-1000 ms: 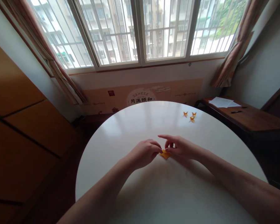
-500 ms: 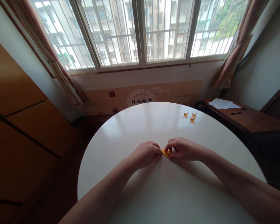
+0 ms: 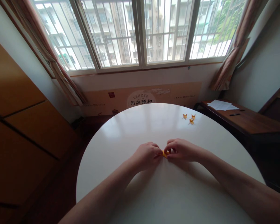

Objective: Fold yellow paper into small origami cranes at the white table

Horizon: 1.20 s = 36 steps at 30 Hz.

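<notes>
Two hands, left [image 3: 149, 155] and right [image 3: 180, 150], pinch small orange piece [image 3: 165, 154] on white round table [image 3: 121, 137], barred window [image 3: 140, 34] beyond, three orange figures [image 3: 191, 121] toward far right edge.

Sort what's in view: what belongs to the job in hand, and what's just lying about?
In the job:
yellow piece between left hand and right hand
white table
likely the three small orange figures

Just lying about:
white papers
dark thin object
both on the side table
</notes>
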Motion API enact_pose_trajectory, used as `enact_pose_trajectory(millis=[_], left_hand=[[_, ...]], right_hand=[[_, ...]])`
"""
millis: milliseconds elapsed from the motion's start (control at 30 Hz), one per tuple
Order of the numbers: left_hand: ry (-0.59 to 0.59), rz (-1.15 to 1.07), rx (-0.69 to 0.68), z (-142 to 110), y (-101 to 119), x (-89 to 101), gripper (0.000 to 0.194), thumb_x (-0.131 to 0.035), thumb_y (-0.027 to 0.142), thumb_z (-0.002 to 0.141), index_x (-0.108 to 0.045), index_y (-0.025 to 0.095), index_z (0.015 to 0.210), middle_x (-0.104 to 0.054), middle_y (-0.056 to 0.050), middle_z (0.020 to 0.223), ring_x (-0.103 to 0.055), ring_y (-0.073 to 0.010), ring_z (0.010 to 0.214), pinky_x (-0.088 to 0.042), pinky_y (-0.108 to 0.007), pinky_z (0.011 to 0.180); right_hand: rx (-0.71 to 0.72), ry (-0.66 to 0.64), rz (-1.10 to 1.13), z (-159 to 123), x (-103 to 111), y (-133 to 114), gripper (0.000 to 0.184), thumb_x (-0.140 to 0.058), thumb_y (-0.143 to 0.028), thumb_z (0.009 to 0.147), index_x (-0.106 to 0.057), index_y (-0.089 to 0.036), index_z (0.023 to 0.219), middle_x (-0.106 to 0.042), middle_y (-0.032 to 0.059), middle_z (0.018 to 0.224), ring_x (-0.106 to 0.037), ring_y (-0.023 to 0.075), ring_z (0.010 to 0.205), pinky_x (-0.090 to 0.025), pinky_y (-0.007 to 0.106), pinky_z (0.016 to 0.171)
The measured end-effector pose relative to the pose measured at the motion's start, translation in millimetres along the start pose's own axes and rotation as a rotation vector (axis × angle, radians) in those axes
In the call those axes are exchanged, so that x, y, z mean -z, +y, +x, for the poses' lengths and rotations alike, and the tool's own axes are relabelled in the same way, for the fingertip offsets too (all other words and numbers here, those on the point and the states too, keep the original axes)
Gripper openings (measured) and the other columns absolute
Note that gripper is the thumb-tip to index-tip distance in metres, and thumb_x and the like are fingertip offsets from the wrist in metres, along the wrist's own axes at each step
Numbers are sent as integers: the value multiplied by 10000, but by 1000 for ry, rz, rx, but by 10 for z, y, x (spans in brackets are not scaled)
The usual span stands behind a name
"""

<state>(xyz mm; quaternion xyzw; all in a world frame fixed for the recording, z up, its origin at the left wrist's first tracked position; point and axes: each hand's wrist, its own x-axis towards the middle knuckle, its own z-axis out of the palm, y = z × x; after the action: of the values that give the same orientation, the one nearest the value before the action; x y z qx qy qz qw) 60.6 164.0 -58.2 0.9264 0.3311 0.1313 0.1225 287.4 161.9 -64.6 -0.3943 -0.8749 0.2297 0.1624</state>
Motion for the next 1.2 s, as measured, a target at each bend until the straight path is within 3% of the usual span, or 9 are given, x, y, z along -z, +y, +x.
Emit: enact_pose_trajectory(millis=[200,433,633,833,1000,1200], left_hand=[[65,-19,62,35,-58,-100,174,-659,243,798,-778,270,923,-735,-18,920,-641,-188,865,-468,-273,776],[94,-2,60,65,-59,-133,152,-636,263,834,-774,249,897,-731,-28,893,-642,-183,844,-465,-268,755],[86,-3,54,59,-61,-116,171,-634,238,823,-777,249,915,-728,-31,908,-640,-177,841,-475,-267,772],[63,11,63,50,-35,-102,152,-686,324,802,-756,249,915,-718,-33,921,-634,-196,873,-468,-283,782],[62,72,61,66,-44,-140,149,-665,352,835,-727,222,873,-709,-38,906,-619,-196,859,-467,-283,764],[53,98,28,71,-69,-139,165,-596,289,888,-741,219,926,-720,-46,942,-621,-195,882,-471,-288,791]], right_hand=[[-13,-9,64,8,12,-10,211,-726,-212,737,-767,-222,943,-678,24,851,-608,149,708,-433,227,651],[-16,16,35,21,-5,-14,229,-723,-220,733,-749,-219,960,-680,17,852,-596,146,717,-430,223,664],[-17,24,-6,18,-14,-53,201,-660,-187,770,-766,-219,938,-684,28,835,-600,147,703,-429,232,671],[-2,32,57,25,-21,-8,214,-664,-189,762,-779,-207,942,-699,34,822,-615,150,695,-449,236,662],[-22,21,178,33,-34,99,252,-647,-166,734,-773,-175,952,-719,37,811,-639,164,706,-472,239,645],[6,30,157,24,-37,82,196,-662,-202,756,-774,-181,917,-714,41,828,-631,150,688,-466,230,632]])
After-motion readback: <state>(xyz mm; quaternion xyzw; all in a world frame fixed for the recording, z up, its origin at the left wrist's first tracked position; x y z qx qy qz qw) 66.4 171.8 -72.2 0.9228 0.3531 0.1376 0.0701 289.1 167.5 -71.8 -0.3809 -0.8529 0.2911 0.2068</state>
